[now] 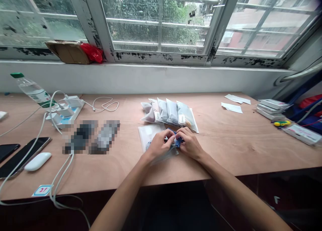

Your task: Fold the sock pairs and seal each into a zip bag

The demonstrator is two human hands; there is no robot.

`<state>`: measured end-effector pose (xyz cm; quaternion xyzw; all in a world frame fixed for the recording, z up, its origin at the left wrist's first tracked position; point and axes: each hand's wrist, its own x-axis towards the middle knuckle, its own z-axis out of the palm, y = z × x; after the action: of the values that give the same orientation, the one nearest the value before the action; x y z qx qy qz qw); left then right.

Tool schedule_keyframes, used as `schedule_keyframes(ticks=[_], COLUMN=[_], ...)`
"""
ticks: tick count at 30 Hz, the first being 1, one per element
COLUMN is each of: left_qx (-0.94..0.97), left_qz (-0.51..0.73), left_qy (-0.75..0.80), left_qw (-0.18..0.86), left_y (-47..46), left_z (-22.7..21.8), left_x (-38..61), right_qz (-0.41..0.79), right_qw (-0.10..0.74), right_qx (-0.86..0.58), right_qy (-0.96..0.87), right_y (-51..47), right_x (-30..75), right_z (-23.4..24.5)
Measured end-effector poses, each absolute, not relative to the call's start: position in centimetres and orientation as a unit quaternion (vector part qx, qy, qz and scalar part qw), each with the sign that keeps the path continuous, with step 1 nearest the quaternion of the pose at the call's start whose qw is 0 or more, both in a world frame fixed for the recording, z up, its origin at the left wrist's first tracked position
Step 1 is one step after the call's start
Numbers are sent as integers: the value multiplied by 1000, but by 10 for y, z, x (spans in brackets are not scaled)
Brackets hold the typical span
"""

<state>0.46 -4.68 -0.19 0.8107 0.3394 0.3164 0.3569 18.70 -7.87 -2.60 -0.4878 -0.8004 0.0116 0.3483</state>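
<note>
Both hands meet near the middle of the table's front part. My left hand [161, 142] has its thumb and fingers pinched together on a small blue-and-white item, whose exact kind I cannot make out. The fingers of my right hand [189, 142] curl round the other side of that blue-and-white item [178, 142]. Under and beside my left hand lies a clear plastic bag [144, 134], flat on the wood. Just beyond the hands stand several filled frosted bags [172, 110] in a leaning row, some with white labels.
The wooden table [226, 147] runs along a window wall. At left are a power strip [71, 111] with white cables, a water bottle [35, 91], phones [25, 157] and a white case [37, 162]. Paper strips [231, 107] and stacked boxes [271, 109] lie at right.
</note>
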Motion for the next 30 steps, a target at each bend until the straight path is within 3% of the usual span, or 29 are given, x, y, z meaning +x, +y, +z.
schedule_keyframes(ticks=[5, 15, 19, 23, 30], left_qx=[779, 785, 797, 780, 782], left_qz=[320, 226, 273, 358, 328], left_qy=[507, 554, 518, 449, 327], left_qw=[181, 162, 150, 250, 418], left_y=[-40, -39, -40, -44, -47], left_z=[-17, -16, -15, -8, 4], left_x=[8, 9, 8, 5, 1], right_qz=[30, 27, 44, 73, 75], right_qw=[357, 351, 346, 354, 304], right_qx=[-498, -507, -520, -534, -521], right_qy=[-790, -787, -780, -765, -794], right_y=[-80, -78, -77, -75, -77], right_x=[184, 185, 186, 189, 190], right_z=[-28, -29, -32, -39, -34])
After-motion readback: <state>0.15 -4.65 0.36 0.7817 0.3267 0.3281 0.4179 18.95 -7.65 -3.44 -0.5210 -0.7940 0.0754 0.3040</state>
